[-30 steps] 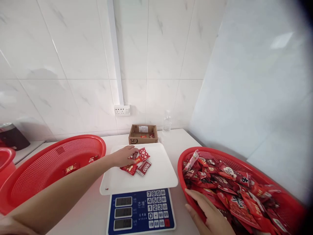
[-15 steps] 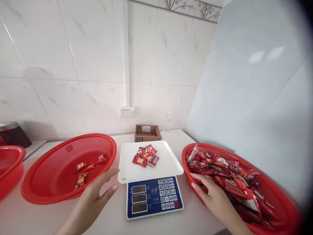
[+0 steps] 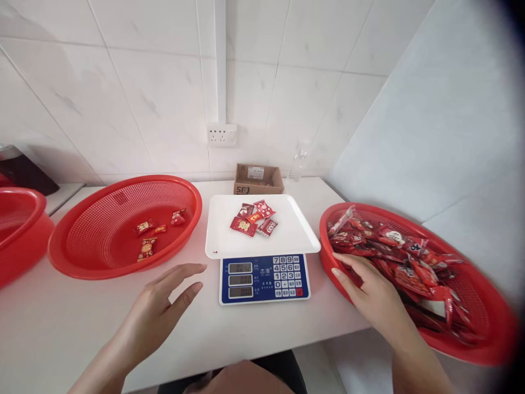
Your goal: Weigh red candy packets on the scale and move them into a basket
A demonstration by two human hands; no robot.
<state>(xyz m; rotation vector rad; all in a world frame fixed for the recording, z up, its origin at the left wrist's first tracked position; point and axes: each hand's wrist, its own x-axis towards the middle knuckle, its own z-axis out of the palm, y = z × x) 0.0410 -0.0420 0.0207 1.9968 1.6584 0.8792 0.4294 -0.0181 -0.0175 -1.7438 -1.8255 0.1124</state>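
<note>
A person's bare hands flank a blue-and-white electronic scale (image 3: pixel 264 279) on a white tabletop (image 3: pixel 197 339). At its centre, a small pile of shiny red and maroon wrapped packets (image 3: pixel 243 226) sits untouched on the scale's white plastic tray (image 3: pixel 221 241). The left hand (image 3: pixel 156 306), at eight o'clock, hangs empty, thumb and fingers apart. The right hand (image 3: pixel 373 293), at four o'clock, has thumb and fingers parted at the rim of a red oval plastic basket (image 3: pixel 324 235); whether it presses there cannot be told. Progress looks slight: the handful is on the tray, while that three o'clock basket holds a heap of red packets (image 3: pixel 410 276). Toward ten o'clock, a red perforated plastic basket (image 3: pixel 98 219) holds four small wrapped pieces (image 3: pixel 146 249).
</note>
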